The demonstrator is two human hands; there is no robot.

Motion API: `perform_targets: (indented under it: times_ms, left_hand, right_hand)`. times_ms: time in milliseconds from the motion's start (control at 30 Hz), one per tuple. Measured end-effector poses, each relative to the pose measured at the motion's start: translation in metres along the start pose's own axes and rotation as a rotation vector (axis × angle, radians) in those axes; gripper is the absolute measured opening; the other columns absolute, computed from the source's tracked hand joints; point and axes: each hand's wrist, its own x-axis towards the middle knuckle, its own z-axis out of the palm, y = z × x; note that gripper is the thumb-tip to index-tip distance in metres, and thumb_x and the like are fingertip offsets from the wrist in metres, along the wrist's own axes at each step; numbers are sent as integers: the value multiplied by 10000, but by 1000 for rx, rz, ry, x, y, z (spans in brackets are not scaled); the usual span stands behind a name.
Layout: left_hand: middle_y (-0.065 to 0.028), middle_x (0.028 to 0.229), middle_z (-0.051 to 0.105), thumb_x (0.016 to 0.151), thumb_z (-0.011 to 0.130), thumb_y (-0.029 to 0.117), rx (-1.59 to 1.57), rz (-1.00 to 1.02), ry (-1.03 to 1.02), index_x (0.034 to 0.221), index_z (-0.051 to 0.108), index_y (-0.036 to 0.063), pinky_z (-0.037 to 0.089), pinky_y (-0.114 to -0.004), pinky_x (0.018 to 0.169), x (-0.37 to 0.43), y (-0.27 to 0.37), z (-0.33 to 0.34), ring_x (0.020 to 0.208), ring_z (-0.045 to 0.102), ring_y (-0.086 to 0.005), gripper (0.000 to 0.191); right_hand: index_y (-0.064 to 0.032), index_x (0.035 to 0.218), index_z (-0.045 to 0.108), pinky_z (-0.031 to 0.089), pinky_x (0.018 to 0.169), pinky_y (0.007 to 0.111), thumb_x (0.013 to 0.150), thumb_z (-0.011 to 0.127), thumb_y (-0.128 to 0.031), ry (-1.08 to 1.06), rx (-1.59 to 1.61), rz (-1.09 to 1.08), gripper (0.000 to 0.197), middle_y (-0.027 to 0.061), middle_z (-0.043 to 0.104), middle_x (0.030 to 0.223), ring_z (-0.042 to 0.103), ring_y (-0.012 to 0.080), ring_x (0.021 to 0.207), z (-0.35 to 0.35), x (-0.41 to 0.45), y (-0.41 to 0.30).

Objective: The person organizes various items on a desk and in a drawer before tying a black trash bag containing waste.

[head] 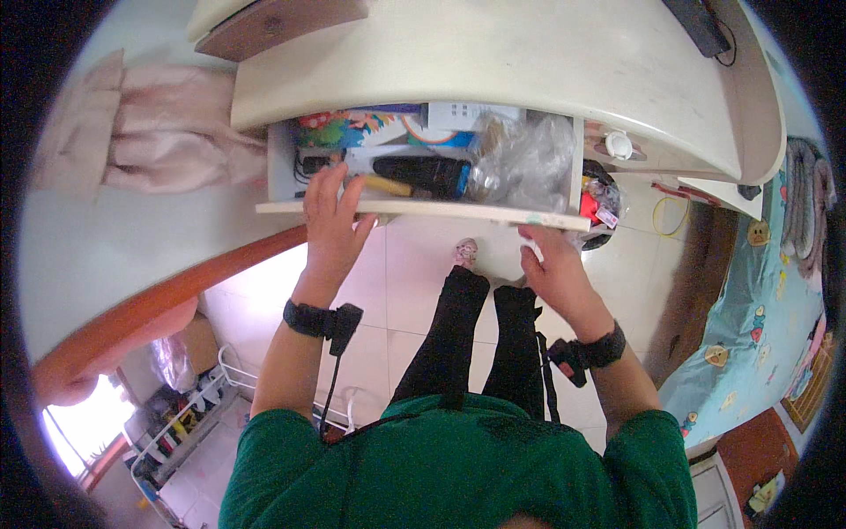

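Note:
Before me a white drawer [436, 211] stands pulled out beneath a cream desktop [502, 59]. My left hand [332, 211] lies over the left part of its front panel, with fingers spread inside and the thumb outside; I see nothing held in it. At the panel's right part, my right hand [555, 264] has its fingertips against or just under the lower edge, partly hidden. Inside are a black object with a blue end [423, 175], a yellow stick-like object [388, 185], crumpled clear plastic bags [535, 159], a colourful printed sheet or book [357, 129] and a white box [462, 116].
Right of the drawer, a bin [598, 205] holds rubbish. A bed with a light blue patterned cover [720, 357] stands at the right. Pink cloth [178, 145] hangs at the left, near a white metal rack [178, 423]. A black adapter [704, 33] sits on the desktop.

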Motion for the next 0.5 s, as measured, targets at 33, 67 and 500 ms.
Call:
perform_targets:
  times_ms: [33, 67, 500]
  left_hand:
    - [-152, 1254, 331, 634, 714, 132, 38, 16, 39, 1167, 421, 82, 259, -467, 966, 9, -3, 2, 1179, 284, -358, 611]
    - [-152, 1261, 318, 635, 714, 137, 76, 32, 78, 1172, 418, 84, 259, -469, 965, 18, -5, 4, 1182, 278, -355, 616]
    - [-157, 1236, 331, 646, 686, 113, 154, -27, 331, 1200, 392, 96, 250, -434, 974, 94, -18, 14, 1171, 291, -324, 628]
  right_hand:
    - [-15, 1019, 518, 448, 777, 365, 762, 528, -40, 4, -2, 6, 258, 172, 572, 970, 552, 319, 901, 0, 7, 3]
    - [-15, 1020, 514, 447, 779, 359, 762, 526, -35, 41, 38, -14, 259, 170, 568, 979, 552, 316, 902, 1, 15, 9]
    - [-7, 990, 525, 443, 779, 326, 754, 524, -32, 286, 233, 184, 237, 174, 551, 999, 546, 305, 926, -3, 29, 62]
